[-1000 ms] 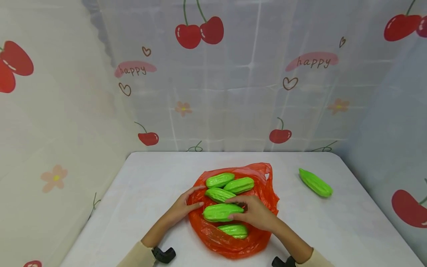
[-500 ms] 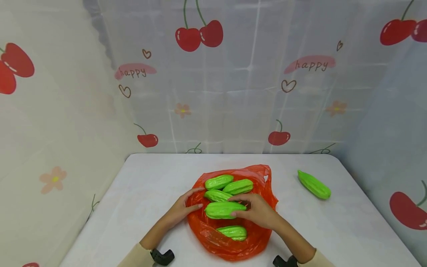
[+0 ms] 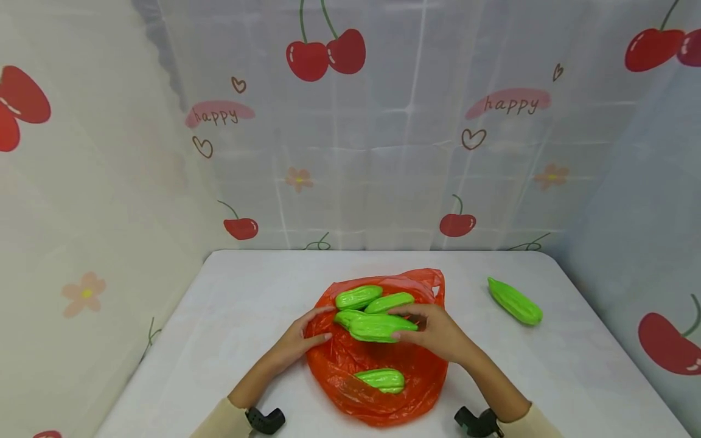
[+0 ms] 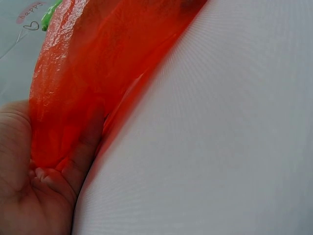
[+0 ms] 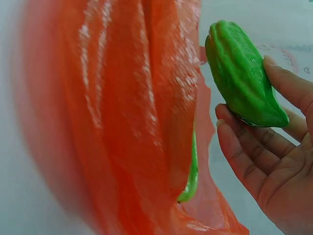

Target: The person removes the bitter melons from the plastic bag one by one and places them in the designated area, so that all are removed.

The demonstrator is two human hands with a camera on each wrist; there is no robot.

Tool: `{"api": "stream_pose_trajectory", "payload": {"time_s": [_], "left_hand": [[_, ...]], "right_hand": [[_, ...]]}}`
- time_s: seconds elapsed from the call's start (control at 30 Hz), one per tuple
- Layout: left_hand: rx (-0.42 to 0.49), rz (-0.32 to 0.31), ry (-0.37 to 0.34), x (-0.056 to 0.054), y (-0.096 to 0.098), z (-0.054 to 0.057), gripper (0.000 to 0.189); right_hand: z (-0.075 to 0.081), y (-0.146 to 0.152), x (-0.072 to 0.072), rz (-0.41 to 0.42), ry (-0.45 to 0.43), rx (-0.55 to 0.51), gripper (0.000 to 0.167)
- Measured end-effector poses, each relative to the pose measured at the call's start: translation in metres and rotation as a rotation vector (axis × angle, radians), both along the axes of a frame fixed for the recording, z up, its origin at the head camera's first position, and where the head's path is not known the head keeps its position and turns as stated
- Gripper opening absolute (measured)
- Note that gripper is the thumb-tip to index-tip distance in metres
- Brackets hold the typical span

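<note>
A red plastic bag (image 3: 328,389) lies spread open on the table with several green bitter melons in it. My left hand (image 3: 298,337) holds the bag's left side, its plastic between thumb and fingers (image 4: 85,147). Between the thumb and fingertips of my right hand (image 3: 438,331) is a bitter melon (image 5: 239,73), raised over the bag's middle. In the head view it partly covers another bitter melon (image 3: 346,316). Two more, one bitter melon (image 3: 358,297) and its neighbour, lie at the back. A further bitter melon (image 3: 381,380) rests near the front, partly under the plastic.
A single bitter melon (image 3: 515,300) lies on the white table (image 3: 547,377) to the right of the bag. Behind and beside the table hang pale curtains (image 3: 378,170) printed with cherries.
My right hand has lifted the bitter melon and moved it backward and to the right. My left hand has stayed at the bag's left side.
</note>
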State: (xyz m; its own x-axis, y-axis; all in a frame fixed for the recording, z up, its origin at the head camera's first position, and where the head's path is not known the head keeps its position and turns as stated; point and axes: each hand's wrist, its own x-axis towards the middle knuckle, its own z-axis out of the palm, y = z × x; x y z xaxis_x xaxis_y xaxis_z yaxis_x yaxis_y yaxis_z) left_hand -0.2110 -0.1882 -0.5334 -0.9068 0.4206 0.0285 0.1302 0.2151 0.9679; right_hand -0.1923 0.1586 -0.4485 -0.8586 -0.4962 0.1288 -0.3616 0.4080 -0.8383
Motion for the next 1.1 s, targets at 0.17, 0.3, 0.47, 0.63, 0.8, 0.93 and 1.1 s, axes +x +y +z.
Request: {"api": "stream_pose_trajectory", "payload": {"time_s": [0.17,0.3,0.47,0.63,0.8,0.93,1.1], "left_hand": [[0.010,0.009,-0.008,0.001,0.000,0.001,0.057],[-0.002,0.017,-0.006,0.001,0.000,0.000,0.057],[-0.007,0.017,-0.004,0.000,0.001,-0.001,0.057],[-0.005,0.017,-0.002,0.000,0.000,-0.003,0.056],[-0.005,0.019,-0.008,0.000,0.000,-0.003,0.056],[-0.005,0.013,-0.012,0.000,0.000,-0.002,0.056],[-0.009,0.008,-0.015,-0.001,-0.001,0.000,0.056]], "right_hand": [[0.004,0.011,-0.005,-0.026,0.020,-0.026,0.047],[0.007,0.018,-0.008,-0.060,0.016,-0.033,0.047],[0.013,0.025,-0.008,-0.089,0.009,-0.038,0.046],[0.019,0.033,-0.008,-0.114,0.005,-0.047,0.045],[0.022,0.041,-0.010,-0.144,0.032,-0.042,0.046],[0.024,0.048,-0.012,-0.174,0.060,-0.023,0.046],[0.027,0.058,-0.017,-0.195,0.077,-0.030,0.045]]}}
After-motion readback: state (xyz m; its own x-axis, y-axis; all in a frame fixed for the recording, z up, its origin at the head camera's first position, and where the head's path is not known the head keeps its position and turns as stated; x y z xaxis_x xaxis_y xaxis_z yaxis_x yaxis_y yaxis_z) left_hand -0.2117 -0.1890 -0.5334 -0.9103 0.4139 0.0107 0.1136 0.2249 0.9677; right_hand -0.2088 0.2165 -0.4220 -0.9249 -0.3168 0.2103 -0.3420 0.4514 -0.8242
